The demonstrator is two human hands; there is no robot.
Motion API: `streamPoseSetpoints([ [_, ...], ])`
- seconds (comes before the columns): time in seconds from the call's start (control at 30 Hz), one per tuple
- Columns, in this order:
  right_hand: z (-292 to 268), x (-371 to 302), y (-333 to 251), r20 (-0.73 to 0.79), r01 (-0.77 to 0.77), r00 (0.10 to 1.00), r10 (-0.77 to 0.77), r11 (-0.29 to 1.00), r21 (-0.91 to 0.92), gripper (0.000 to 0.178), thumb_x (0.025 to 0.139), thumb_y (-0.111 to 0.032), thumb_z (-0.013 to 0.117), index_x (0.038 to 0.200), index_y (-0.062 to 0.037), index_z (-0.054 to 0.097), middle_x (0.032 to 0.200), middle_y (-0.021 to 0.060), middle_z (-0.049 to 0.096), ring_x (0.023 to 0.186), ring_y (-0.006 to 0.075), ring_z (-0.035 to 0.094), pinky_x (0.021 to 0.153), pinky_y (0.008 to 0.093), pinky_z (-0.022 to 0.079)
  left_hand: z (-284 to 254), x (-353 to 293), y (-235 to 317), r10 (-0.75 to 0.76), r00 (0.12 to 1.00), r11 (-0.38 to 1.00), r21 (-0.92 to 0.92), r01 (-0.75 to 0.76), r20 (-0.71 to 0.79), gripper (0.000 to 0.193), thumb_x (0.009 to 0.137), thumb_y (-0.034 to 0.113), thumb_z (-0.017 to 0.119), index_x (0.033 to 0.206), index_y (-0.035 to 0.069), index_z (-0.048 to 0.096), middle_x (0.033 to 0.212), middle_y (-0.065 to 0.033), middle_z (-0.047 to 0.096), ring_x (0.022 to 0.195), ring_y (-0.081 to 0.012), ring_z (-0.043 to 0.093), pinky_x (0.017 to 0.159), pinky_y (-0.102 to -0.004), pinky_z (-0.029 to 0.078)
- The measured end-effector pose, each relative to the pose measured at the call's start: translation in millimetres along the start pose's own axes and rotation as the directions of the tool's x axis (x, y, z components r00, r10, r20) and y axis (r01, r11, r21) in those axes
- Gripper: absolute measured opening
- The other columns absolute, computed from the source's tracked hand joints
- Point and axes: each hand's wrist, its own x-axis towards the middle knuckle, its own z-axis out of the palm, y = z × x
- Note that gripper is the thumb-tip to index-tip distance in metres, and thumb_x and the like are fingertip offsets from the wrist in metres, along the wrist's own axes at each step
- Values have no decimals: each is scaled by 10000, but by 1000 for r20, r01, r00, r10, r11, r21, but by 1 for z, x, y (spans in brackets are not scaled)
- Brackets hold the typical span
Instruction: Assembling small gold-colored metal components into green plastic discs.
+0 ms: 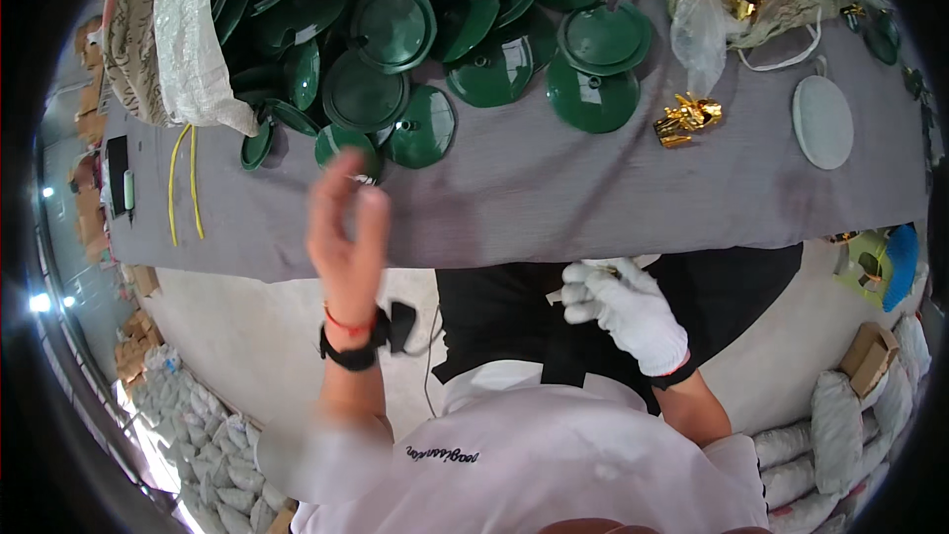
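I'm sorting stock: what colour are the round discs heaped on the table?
The discs are dark green, clearest in the head view.

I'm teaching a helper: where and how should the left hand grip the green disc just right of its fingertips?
Probably the near right rim of the green disc, with the left hand coming from the person's side: that edge is uncovered, while a darker disc appears to overlap the upper left.

Smooth, glossy plastic is suggested by the discs, matt fabric by the tablecloth, woven plastic by the sack, metallic gloss by the gold piece.
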Motion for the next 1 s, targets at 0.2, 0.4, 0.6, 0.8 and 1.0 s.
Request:
streamPoseSetpoints([
  [0.2, 13, -39, -23, 142, -27, 987, 74, 950, -310, 377, 1013, -208, 481, 1344, -30, 495, 836, 56, 610, 675, 101, 584, 568, 248, 518, -11, 27, -51, 109, 981, 925, 379, -39, -164, 581, 908, 192, 678, 1377, -37, 423, 1311, -152, 530, 1108, -203, 566, 964, -313, 437],
  [0.4, 18, -49, -14, 209, 347, 925, -318, 930, -119, 310, 955, -35, 537, 1260, -92, 538, 915, 16, 572, 708, 78, 508, 624, 207, 462, 10, -15, 14, 29, 920, 997, 73, 0, -391, 555, 818, 132, 773, 1276, -31, 504, 1185, -124, 596, 1034, -187, 589, 929, -314, 469],
  [0.6, 28, -45, 1, 302, 883, 460, -835, 397, -249, 148, 866, 41, 643, 943, -8, 527, 1072, 125, 626, 862, 153, 616, 774, 270, 488, 60, -103, 73, -108, 953, 888, -403, 221, 284, 572, 816, 3, 721, 1314, 15, 440, 1182, -88, 587, 1070, -156, 578, 931, -287, 479],
  [0.8, 36, -46, 20, 479, 889, 153, -864, -92, -449, 203, 801, -55, 745, 875, 18, 570, 1028, 209, 643, 845, 306, 673, 750, 284, 519, 72, -137, 91, -24, 952, 770, -602, 212, 304, 531, 922, -24, 574, 1399, -11, 339, 1306, -103, 518, 1193, -149, 521, 1005, -280, 438],
  [1.0, 16, -53, 19, 594, 689, 225, -772, -306, -657, 192, 796, -113, 728, 929, -31, 616, 1034, 163, 662, 875, 359, 659, 750, 389, 549, 66, -144, 90, 15, 918, 862, -471, 189, 396, 503, 957, -1, 523, 1429, -15, 349, 1253, -99, 564, 1118, -122, 543, 929, -219, 428],
])
